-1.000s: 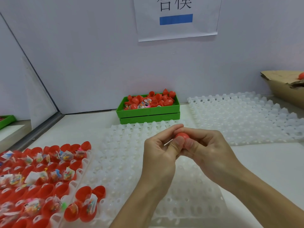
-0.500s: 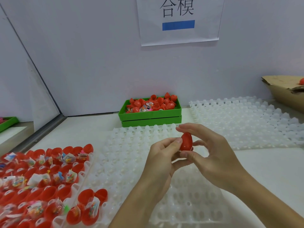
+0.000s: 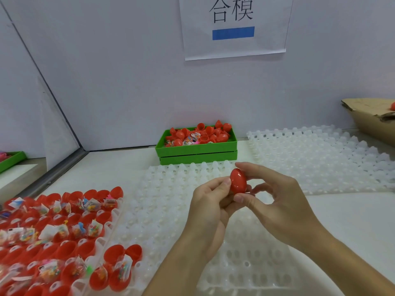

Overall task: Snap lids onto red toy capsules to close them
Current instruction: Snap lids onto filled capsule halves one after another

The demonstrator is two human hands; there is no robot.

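Above a translucent white dimpled plastic tray [image 3: 171,210], the left hand [image 3: 210,207] and right hand [image 3: 275,201] pinch a closed glossy red egg-shaped capsule [image 3: 238,181], bare tray cells ahead reaching a green plastic bin [image 3: 196,148] under a white paper sign [image 3: 234,26] reading "合模".

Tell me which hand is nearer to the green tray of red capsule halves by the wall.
The right hand. Its raised fingertips come close below the green tray, while the left hand sits lower, further toward the person. Both hold the red capsule.

Glossy red plastic capsule [image 3: 238,181], translucent matt plastic tray [image 3: 171,210], torn cardboard box [image 3: 372,118]
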